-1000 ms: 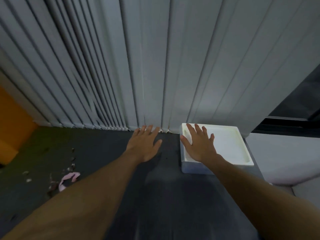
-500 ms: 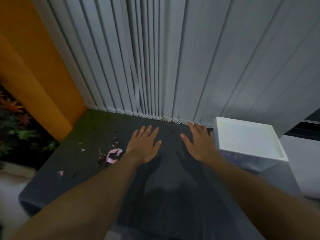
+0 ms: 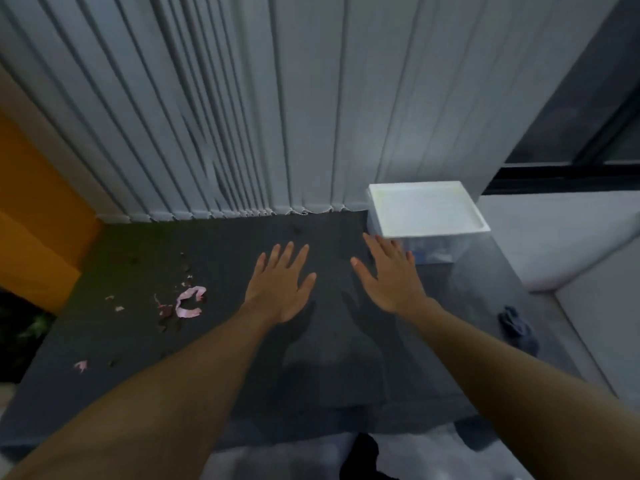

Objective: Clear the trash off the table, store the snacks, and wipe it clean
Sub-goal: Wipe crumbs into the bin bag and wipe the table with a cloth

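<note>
Hands empty, fingers straight and spread: left hand and right hand over dark counter. At nine o'clock of left hand, pink scrap and crumbs; white-lidded box at one o'clock of right hand.

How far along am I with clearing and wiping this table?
Little looks done. The white-lidded box stands closed at the back right; its contents are unclear. Nothing is in hand: left hand and right hand are open over the table. Left: the pink scrap and crumbs on the left side, then wiping; the dark cloth lies untouched at the right.
</note>
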`<state>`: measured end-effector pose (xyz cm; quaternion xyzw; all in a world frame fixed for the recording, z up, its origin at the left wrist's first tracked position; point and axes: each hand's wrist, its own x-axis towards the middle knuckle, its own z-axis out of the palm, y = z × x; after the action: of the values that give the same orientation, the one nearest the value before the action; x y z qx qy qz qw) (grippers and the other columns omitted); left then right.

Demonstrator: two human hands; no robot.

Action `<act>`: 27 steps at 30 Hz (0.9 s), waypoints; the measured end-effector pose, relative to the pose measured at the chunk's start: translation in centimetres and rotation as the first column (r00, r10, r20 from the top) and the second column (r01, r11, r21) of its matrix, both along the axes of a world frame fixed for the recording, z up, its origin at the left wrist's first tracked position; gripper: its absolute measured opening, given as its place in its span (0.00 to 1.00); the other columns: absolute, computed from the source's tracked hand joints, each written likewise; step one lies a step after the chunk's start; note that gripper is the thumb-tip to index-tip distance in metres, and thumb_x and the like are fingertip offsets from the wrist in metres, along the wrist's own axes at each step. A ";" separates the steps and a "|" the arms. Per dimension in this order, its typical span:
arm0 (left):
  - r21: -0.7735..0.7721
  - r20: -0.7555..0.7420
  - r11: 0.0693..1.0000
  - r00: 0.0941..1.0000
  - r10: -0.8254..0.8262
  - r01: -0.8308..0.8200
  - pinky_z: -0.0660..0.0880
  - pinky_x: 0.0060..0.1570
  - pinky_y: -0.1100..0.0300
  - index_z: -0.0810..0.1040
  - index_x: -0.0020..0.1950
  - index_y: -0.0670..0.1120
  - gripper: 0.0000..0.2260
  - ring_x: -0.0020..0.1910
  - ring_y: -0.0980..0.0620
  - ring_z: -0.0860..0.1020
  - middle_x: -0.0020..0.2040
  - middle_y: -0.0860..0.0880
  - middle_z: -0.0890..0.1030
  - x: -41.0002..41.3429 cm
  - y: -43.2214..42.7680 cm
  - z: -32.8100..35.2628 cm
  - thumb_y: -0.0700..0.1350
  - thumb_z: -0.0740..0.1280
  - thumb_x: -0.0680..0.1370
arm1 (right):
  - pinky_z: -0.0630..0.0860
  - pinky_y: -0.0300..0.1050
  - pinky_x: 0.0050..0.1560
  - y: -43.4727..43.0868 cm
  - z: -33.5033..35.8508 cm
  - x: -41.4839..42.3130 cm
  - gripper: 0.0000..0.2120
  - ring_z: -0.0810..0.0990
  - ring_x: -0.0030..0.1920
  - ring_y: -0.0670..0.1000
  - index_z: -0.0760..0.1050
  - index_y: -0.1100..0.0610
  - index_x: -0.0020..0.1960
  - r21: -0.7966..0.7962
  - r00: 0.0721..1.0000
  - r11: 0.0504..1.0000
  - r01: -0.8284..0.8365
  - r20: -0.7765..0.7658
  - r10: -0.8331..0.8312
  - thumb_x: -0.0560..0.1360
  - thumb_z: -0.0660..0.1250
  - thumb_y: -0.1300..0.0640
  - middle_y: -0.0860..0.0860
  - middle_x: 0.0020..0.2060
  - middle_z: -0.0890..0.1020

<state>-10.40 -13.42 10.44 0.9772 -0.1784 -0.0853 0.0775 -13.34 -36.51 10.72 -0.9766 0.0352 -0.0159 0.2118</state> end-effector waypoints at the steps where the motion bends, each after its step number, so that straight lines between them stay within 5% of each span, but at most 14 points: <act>1: -0.005 -0.004 1.000 1.000 -0.025 0.025 0.41 0.79 0.46 0.41 0.82 0.54 0.29 0.81 0.45 0.41 0.83 0.48 0.44 -0.1 -1.2 -0.2 0.61 0.44 0.84 | 0.45 0.64 0.77 -1.0 -0.2 -0.7 0.31 0.50 0.79 0.59 0.52 0.47 0.80 -0.003 1.000 1.000 0.025 -0.009 -0.025 0.81 0.51 0.36 0.53 0.80 0.56; 15: 0.000 -0.187 0.956 0.939 -0.288 0.294 0.39 0.78 0.43 0.40 0.82 0.57 0.31 0.81 0.45 0.38 0.82 0.50 0.40 -0.7 -20.8 -6.7 0.64 0.47 0.82 | 0.48 0.64 0.77 -18.7 -6.8 -7.7 0.32 0.50 0.79 0.58 0.53 0.48 0.80 -0.014 0.915 0.933 0.359 -0.194 -0.355 0.81 0.54 0.37 0.51 0.80 0.57; 27: 0.098 -0.478 0.945 0.847 -0.231 0.313 0.38 0.76 0.37 0.34 0.79 0.62 0.34 0.78 0.35 0.32 0.80 0.52 0.30 -0.6 -29.0 -15.4 0.68 0.49 0.80 | 0.71 0.63 0.63 -27.1 -13.8 -10.1 0.29 0.64 0.70 0.58 0.59 0.50 0.77 -0.182 0.738 0.808 0.561 -0.332 -0.587 0.80 0.62 0.43 0.53 0.70 0.68</act>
<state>-10.99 -42.38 -4.97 0.8965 -0.2837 -0.3397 0.0198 -23.41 -63.58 -3.10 -0.9092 0.3733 0.1042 0.1519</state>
